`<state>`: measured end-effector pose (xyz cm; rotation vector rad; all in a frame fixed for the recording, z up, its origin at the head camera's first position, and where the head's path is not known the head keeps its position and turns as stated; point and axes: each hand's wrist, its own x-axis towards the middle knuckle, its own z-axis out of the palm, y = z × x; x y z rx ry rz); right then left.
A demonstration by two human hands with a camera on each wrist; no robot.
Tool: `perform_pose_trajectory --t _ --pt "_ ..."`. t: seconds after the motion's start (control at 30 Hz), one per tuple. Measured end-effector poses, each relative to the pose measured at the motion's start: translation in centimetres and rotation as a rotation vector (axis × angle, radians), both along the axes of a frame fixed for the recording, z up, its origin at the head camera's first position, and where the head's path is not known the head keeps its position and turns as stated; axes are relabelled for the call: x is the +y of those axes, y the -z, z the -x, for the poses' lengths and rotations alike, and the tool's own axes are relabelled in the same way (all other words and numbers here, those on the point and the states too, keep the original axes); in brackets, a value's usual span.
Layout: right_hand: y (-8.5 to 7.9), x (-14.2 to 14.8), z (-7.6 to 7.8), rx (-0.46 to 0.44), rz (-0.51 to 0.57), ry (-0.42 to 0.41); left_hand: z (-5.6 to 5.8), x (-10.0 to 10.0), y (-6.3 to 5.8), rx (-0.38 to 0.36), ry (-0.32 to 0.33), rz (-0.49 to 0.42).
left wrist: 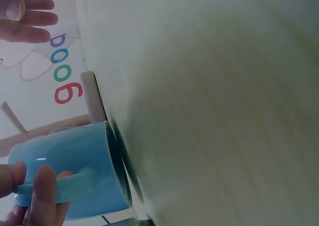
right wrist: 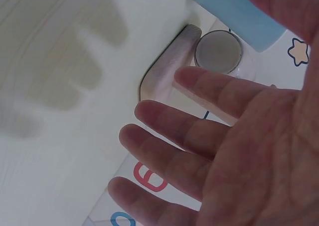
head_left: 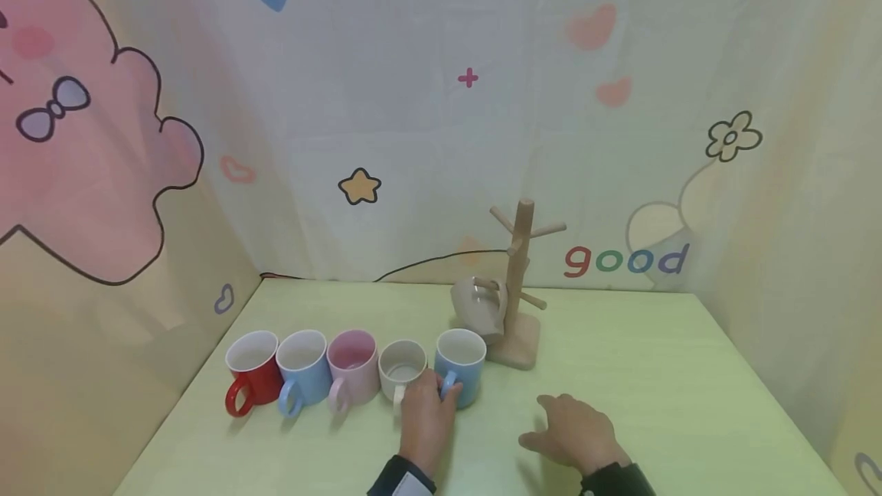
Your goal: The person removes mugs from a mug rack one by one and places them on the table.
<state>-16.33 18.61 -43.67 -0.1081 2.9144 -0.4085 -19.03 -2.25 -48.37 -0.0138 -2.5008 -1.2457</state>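
My left hand (head_left: 426, 423) pinches the handle of a blue mug (head_left: 463, 362), the rightmost in a row of mugs. In the left wrist view, thumb and fingers close around that blue handle (left wrist: 77, 186). The mug stands upright, just in front of a wooden mug tree (head_left: 520, 266). From a low peg of the tree, a grey-white mug (head_left: 475, 312) hangs tilted. To the right of the blue mug, my right hand (head_left: 575, 435) hovers over the table, holding nothing. Its fingers (right wrist: 169, 126) are spread and fairly straight in the right wrist view.
Left of the blue mug stand a cream mug (head_left: 403, 362), a pink mug (head_left: 354, 377), a light blue mug (head_left: 303, 362) and a red mug (head_left: 258, 377), handles facing me. A printed cloth (head_left: 413, 98) hangs behind the pale green table (head_left: 654, 373).
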Motion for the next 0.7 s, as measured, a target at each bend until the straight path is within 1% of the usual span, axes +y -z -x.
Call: perform_pose_trajectory --t 0.1,0.2,0.4,0.53,0.7 --pt "0.04 0.03 0.07 -0.006 0.004 -0.001 -0.26 0.13 -0.07 -0.001 0.006 -0.023" --pt "0.03 0.02 0.1 -0.021 0.007 -0.003 -0.45 0.17 -0.04 -0.017 -0.003 -0.037" --pt "0.09 0.05 0.08 -0.033 0.005 -0.005 -0.45 0.14 0.07 -0.064 -0.01 -0.04" --pt "0.05 -0.03 0.01 -0.022 0.008 -0.007 -0.38 0.2 0.09 -0.092 -0.008 -0.045" --pt "-0.03 -0.04 -0.09 -0.017 0.016 -0.009 -0.23 0.19 0.44 -0.099 -0.003 -0.04"
